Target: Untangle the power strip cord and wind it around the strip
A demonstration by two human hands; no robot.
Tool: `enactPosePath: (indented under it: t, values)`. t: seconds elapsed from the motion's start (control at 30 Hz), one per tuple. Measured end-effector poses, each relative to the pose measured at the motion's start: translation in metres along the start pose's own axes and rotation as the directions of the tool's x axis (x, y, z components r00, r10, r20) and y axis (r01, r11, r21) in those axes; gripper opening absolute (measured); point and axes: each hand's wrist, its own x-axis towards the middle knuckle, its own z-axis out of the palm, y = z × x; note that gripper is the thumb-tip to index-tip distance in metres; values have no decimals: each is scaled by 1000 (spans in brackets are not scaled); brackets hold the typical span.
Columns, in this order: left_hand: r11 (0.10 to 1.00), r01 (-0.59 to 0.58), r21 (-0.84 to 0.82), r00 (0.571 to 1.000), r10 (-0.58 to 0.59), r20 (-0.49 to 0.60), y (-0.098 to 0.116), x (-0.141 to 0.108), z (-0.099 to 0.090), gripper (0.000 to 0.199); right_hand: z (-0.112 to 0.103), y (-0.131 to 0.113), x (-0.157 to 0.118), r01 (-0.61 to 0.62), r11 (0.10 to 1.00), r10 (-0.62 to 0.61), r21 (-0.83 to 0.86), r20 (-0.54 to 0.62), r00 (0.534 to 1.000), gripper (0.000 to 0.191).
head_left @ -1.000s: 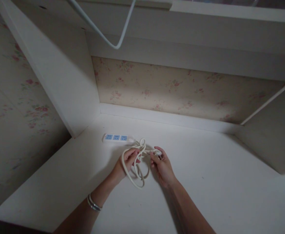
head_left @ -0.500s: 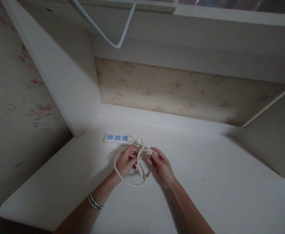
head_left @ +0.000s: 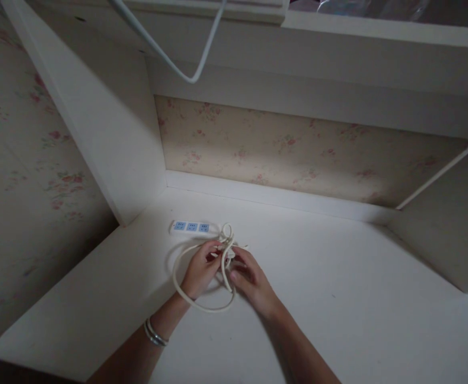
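Note:
A white power strip with blue socket faces lies on the desk, just beyond my hands. Its cream power cord is bunched and looped between my hands, with one wide loop passing over my left wrist. My left hand is closed on part of the cord. Close by on the right, my right hand has its fingers curled at the cord's plug, which partly shows between the hands. The fingertips of both hands are partly hidden by the strands. Two silver bangles circle my left wrist.
The white desk spreads under my hands. A white side panel rises at the left, and a shelf hangs above the floral back wall. A bent white rod dips down at the top.
My right hand has moved left, closer to my left hand, bringing the plug with it. The large cord loop has widened to the left. The power strip stays in place.

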Motion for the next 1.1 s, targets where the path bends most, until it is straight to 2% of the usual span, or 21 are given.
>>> enactPosePath:
  t: [0.1, 0.2, 0.27, 0.37, 0.43, 0.5, 0.57, 0.6, 0.67, 0.77, 0.83, 0.97, 1.1]
  values:
    - [988, -86, 132, 994, 93, -54, 5, -3, -2, 33, 5, -3, -4, 88, 966, -101, -242, -41, 994, 53]
    - [952, -137, 273, 976, 177, -128, 10, -7, -6, 32, 7, -6, -6, 70, 951, -114, -302, -129, 985, 44]
    - [926, -175, 336, 955, 243, -173, 12, -9, -9, 32, 8, -7, -7, 9, 976, -52, -217, -191, 980, 42]
    - [895, -254, 368, 920, 341, -194, 12, -14, -11, 29, 10, -11, -7, -62, 997, 69, 35, -222, 973, 47]
    - [879, -313, 358, 908, 388, -159, 11, -17, -11, 25, 11, -14, -6, -122, 956, 161, 265, -133, 978, 51]
    - [855, -379, 355, 903, 425, -62, 11, -21, -10, 23, 12, -17, -5, -216, 861, 227, 461, 33, 973, 59]
    - [816, -456, 356, 885, 459, 81, 13, -22, -10, 25, 13, -18, -4, -287, 780, 249, 556, 145, 958, 64]
    - [796, -492, 352, 869, 472, 146, 14, -23, -10, 27, 14, -19, -4, -298, 764, 260, 572, 150, 954, 63]
    - [770, -543, 337, 840, 488, 238, 16, -22, -9, 32, 15, -18, -3, -301, 765, 298, 569, 101, 949, 55]
    - [750, -573, 331, 818, 496, 293, 17, -19, -9, 35, 14, -17, 1, -295, 756, 348, 585, 23, 937, 42]
    - [730, -580, 362, 813, 491, 312, 16, -17, -8, 34, 9, -18, 4, -253, 723, 363, 643, -41, 931, 41]
    - [728, -526, 441, 851, 443, 283, 14, -17, -8, 27, -15, -20, 12, -54, 702, 367, 710, -297, 881, 38]
    - [816, -376, 438, 926, 329, 183, 10, -16, -8, 28, -52, -13, 17, 127, 714, 367, 688, -523, 769, 36]
